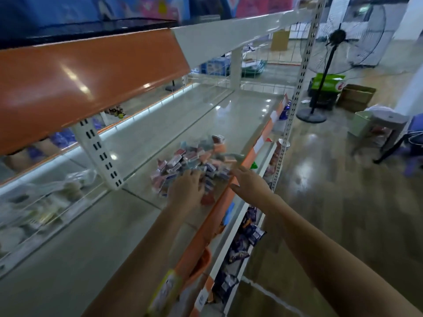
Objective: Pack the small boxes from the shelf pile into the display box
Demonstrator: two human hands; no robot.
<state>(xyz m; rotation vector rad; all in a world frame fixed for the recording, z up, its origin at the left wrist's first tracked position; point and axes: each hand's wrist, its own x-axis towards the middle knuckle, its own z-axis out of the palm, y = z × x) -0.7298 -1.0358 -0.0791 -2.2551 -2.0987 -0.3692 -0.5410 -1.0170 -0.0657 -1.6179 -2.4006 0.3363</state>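
Note:
A loose pile of small red, blue and white boxes [190,161] lies on the grey shelf [142,143] near its orange front edge. An orange display box [219,147] seems to stand at the far side of the pile, blurred. My left hand [186,188] lies palm down on the near part of the pile, fingers bent over some boxes; whether it grips any is hidden. My right hand [248,181] hovers at the shelf's front edge beside the pile, fingers extended, holding nothing.
An upper orange shelf panel [87,81] overhangs at the left. White slotted uprights [100,154] [295,92] stand by the pile. Packets fill the lower shelf [242,236]. A floor fan [329,60], cardboard boxes [357,97] and a stool [377,129] stand in the aisle.

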